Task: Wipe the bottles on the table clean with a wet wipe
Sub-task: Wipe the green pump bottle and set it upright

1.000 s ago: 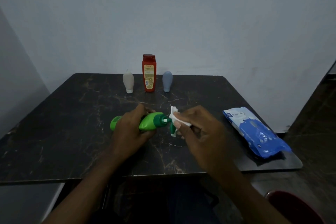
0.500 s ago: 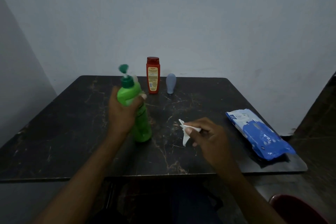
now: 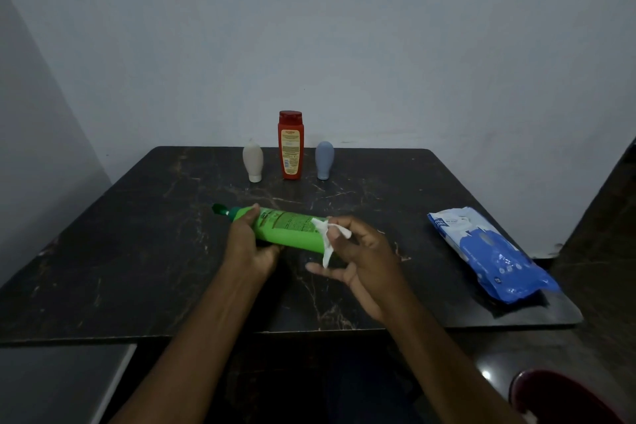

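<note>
One green bottle (image 3: pixel 289 231) lies sideways over the middle of the table (image 3: pixel 137 251), pump to the left and base to the right; whether it touches the top cannot be told. The left hand (image 3: pixel 249 244) grips it near the neck, fingers curled round the body. The right hand (image 3: pixel 361 251) pinches one white wipe (image 3: pixel 325 234) against the base end, its lower fingers spread loose. Three more bottles stand upright in a row at the far edge: beige bottle (image 3: pixel 253 162), red bottle (image 3: pixel 290 144), grey bottle (image 3: pixel 324 160). That makes four bottles. One blue pack (image 3: pixel 492 255) lies flat on the right, well apart from the hands.
</note>
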Demonstrator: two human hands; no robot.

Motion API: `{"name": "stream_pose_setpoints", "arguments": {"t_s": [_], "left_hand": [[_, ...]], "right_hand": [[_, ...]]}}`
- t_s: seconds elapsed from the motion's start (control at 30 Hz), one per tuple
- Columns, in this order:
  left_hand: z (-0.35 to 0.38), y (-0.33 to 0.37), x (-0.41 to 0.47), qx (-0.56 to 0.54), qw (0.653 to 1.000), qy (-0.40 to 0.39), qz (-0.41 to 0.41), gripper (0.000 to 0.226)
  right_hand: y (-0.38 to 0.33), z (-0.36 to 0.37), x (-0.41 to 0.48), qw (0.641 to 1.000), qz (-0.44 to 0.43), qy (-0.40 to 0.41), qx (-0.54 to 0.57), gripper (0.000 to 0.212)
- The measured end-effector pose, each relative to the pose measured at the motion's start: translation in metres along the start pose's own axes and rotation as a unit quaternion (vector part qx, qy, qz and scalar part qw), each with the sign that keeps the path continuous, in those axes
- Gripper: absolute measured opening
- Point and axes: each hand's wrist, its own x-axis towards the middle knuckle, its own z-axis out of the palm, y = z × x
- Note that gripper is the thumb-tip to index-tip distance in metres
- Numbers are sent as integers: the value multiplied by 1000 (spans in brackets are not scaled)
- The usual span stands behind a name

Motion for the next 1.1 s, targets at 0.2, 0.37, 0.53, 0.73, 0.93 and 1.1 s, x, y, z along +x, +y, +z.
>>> {"name": "stream_pose_setpoints", "arguments": {"t_s": [0.2,0.37,0.53,0.73,0.93,1.1], "left_hand": [[-9,-4,-3,83,995,-39,29,39],[-40,-4,-3,405,850,74,330,94],[-37,-14,-8,774,372,-48,511,105],[-28,1,3,776,358,-162,493,71],[-32,1,-2,747,364,-183,526,62],[-38,-7,1,730,386,-181,534,63]], "right_hand": [[-9,-1,12,996,-15,85,-14,12],[-17,-9,17,994,-28,105,-27,14],[-17,6,12,995,-34,55,-73,12],[-25,12,7,986,-26,0,-162,10],[-39,-8,2,926,-246,144,-249,16],[-31,-10,1,903,-269,123,-313,21]]}}
